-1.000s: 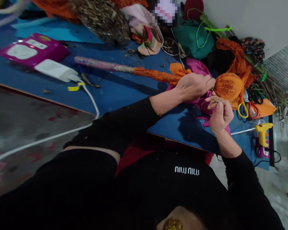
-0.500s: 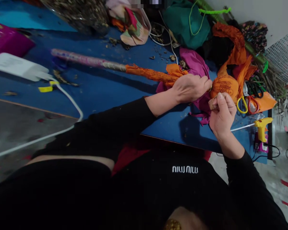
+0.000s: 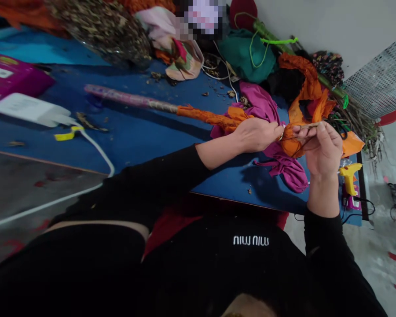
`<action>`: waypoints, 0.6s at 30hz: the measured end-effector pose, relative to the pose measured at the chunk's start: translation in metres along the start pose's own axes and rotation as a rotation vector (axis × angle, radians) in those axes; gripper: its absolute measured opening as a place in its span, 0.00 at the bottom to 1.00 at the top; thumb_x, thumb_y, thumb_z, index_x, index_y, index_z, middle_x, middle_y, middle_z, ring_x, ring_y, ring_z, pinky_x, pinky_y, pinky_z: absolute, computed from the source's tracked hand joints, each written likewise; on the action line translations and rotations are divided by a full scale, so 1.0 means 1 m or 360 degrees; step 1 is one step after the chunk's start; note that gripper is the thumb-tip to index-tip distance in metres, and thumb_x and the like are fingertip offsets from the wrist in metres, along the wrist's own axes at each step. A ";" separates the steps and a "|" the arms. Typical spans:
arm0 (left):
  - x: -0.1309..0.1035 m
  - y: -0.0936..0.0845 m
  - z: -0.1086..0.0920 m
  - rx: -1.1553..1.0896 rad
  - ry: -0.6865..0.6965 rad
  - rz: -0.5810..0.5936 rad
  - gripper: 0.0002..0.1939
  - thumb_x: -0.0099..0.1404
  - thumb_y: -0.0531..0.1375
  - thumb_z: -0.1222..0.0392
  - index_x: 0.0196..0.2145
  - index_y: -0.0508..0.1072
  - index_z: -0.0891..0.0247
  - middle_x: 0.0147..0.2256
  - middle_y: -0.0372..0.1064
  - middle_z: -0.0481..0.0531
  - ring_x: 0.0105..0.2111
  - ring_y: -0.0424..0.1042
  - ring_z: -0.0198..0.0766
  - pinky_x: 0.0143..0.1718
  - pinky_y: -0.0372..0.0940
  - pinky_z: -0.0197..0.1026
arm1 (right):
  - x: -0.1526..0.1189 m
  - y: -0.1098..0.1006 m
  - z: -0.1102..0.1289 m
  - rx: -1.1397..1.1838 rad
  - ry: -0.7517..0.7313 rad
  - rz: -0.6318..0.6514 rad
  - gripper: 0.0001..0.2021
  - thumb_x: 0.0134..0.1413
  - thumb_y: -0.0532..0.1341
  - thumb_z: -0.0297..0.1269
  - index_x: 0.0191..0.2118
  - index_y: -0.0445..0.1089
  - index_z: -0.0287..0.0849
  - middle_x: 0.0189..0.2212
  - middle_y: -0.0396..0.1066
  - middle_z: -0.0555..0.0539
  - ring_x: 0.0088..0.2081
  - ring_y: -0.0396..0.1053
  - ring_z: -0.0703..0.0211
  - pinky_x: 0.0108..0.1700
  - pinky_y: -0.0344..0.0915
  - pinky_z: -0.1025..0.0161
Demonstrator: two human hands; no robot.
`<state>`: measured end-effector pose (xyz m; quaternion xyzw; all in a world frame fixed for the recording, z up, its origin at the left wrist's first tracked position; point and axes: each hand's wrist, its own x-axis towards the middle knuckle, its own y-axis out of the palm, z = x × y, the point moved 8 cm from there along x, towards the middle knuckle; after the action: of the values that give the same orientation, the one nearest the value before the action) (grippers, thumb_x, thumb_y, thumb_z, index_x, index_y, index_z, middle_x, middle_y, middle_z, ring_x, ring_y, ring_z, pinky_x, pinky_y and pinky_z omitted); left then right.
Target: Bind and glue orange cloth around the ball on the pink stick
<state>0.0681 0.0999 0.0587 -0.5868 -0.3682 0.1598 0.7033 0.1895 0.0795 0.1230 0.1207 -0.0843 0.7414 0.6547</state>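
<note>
Head view: a blue table set at a slant, two bare hands over its near edge at the right.
Left hand: grip narrow, fingers closed at the neck of the orange bundle; what lies inside the palm is hidden. A ring shows on a finger.
Right hand: thumb and fingers pinched on a thin strip, brownish, held beside the bundle.
Orange bundle: rounded, between the two hands, above the table's right part; a dark cord at its right side, near the right fingers.
Stick: pinkish purple, its right part wrapped in orange cloth, running left from the left hand.
Magenta cloth: crumpled, behind and under the left hand, one end near the table's front edge.
Glue gun: yellow, to the right of the right wrist; an orange packet behind it.
Power box: purple, far left; a white plug in front, its white cable bearing a yellow tag.
Back row: a clear bag of dry brown bits, patterned cloth, teal cloth.
Right rear: twigs beside a white mesh basket.
</note>
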 end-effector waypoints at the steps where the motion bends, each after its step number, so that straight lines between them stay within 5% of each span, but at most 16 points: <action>1: -0.001 -0.002 -0.003 0.0024 0.0030 0.0020 0.24 0.77 0.41 0.64 0.55 0.75 0.66 0.39 0.78 0.59 0.32 0.73 0.43 0.25 0.51 0.47 | 0.003 -0.007 0.001 -0.0002 0.0019 0.0009 0.21 0.58 0.71 0.55 0.27 0.70 0.44 0.23 0.67 0.51 0.36 0.79 0.56 0.43 0.80 0.54; 5: -0.006 -0.008 -0.008 0.0094 0.0068 -0.0003 0.20 0.76 0.45 0.65 0.52 0.76 0.66 0.37 0.78 0.58 0.30 0.74 0.44 0.23 0.50 0.47 | 0.010 -0.033 -0.007 -0.0038 0.0200 -0.0005 0.19 0.57 0.73 0.51 0.27 0.72 0.43 0.24 0.73 0.49 0.35 0.80 0.56 0.34 0.79 0.59; 9: -0.009 -0.012 -0.009 0.0118 0.0088 -0.0076 0.17 0.74 0.48 0.68 0.47 0.77 0.67 0.34 0.76 0.57 0.29 0.76 0.45 0.22 0.50 0.45 | 0.014 -0.053 -0.007 -0.0161 0.0199 -0.0147 0.17 0.59 0.71 0.47 0.26 0.71 0.42 0.29 0.77 0.49 0.30 0.76 0.63 0.23 0.67 0.69; 13: -0.011 -0.014 -0.009 0.0110 0.0103 -0.0143 0.15 0.73 0.50 0.69 0.45 0.76 0.67 0.33 0.76 0.57 0.29 0.76 0.45 0.22 0.52 0.44 | 0.020 -0.061 -0.010 -0.0220 0.0137 -0.0225 0.19 0.59 0.71 0.48 0.24 0.71 0.44 0.16 0.61 0.57 0.15 0.51 0.74 0.15 0.45 0.70; 15: -0.012 -0.016 -0.012 0.0141 0.0167 -0.0169 0.15 0.73 0.50 0.69 0.45 0.77 0.67 0.33 0.76 0.57 0.28 0.75 0.45 0.22 0.53 0.44 | 0.026 -0.062 -0.016 -0.0204 0.0060 -0.0237 0.20 0.57 0.72 0.52 0.23 0.71 0.44 0.14 0.51 0.60 0.15 0.44 0.74 0.16 0.45 0.69; 18: -0.015 -0.025 -0.020 0.0227 0.0309 -0.0248 0.16 0.74 0.49 0.68 0.46 0.77 0.67 0.33 0.76 0.55 0.27 0.75 0.44 0.23 0.55 0.44 | 0.037 -0.065 -0.031 -0.0232 -0.0057 -0.0259 0.24 0.53 0.73 0.59 0.24 0.70 0.45 0.15 0.50 0.60 0.16 0.45 0.72 0.19 0.50 0.68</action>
<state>0.0673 0.0691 0.0766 -0.5176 -0.3307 0.0730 0.7858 0.2474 0.1322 0.1016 0.0924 -0.1397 0.6754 0.7182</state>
